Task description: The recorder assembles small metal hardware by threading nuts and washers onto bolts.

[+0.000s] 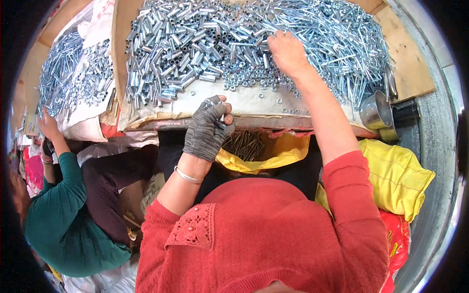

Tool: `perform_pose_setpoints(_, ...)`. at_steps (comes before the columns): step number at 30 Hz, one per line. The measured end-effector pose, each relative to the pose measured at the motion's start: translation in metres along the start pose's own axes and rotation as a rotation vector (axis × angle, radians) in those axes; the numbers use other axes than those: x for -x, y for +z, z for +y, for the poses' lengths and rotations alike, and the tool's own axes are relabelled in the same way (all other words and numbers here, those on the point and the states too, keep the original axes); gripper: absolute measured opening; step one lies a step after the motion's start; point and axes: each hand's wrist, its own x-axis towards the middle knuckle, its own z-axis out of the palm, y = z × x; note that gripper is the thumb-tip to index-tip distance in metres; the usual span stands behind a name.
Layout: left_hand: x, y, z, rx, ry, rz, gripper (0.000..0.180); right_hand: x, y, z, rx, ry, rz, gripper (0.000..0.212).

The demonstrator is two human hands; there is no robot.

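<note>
My left hand [210, 128], in a grey fingerless glove, is held in front of the bench edge. Its fingers are curled around small shiny metal fasteners [223, 117] whose exact kind is partly hidden. My bare right hand [287, 52] reaches over the heaped parts, fingers bent together at the border of the piles. Whatever its fingertips hold is hidden. Short metal sleeves [185, 53] fill the left and middle of the bench. Small nuts [249, 75] lie in front of them, and long thin bolts [337, 46] are heaped to the right.
Below the bench edge, a yellow sack [288, 149] holds dark bolts [244, 145]. A metal cup [377, 110] stands at the right, near another yellow sack [393, 176]. On the left, behind a wooden divider [120, 46], a co-worker in a green top [73, 219] reaches toward another heap.
</note>
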Motion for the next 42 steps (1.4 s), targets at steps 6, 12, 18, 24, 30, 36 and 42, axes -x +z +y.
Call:
perform_pose_setpoints(6,0.001,0.004,-0.004,-0.074,-0.076,-0.043,0.021,0.006,-0.059,0.012,-0.244,0.114,-0.044,0.016)
perform_pose_setpoints(12,0.005,-0.007,-0.011,-0.022,-0.145,-0.214,0.024,0.069,-0.104,-0.016,-1.131,0.360,0.436,0.009)
perform_pose_setpoints(18,0.010,0.010,-0.020,-0.103,-0.068,-0.219,0.031,0.133,-0.058,-0.063,-1.212,0.440,0.137,0.004)
perform_pose_setpoints(24,0.014,0.020,-0.017,-0.137,-0.047,-0.261,0.033,0.144,-0.063,-0.061,-1.081,0.285,0.125,0.009)
perform_pose_setpoints(30,0.013,0.023,-0.018,0.056,-0.209,-0.510,0.028,0.171,-0.108,-0.033,-1.270,0.191,-0.039,0.009)
perform_pose_setpoints(36,0.017,0.039,-0.023,-0.172,-0.338,-0.501,0.027,0.181,-0.118,-0.017,-1.210,0.002,-0.186,0.008)
perform_pose_setpoints(42,0.020,0.048,-0.023,-0.363,-0.434,-0.524,0.028,0.189,-0.118,-0.002,-1.326,0.024,-0.286,0.008)
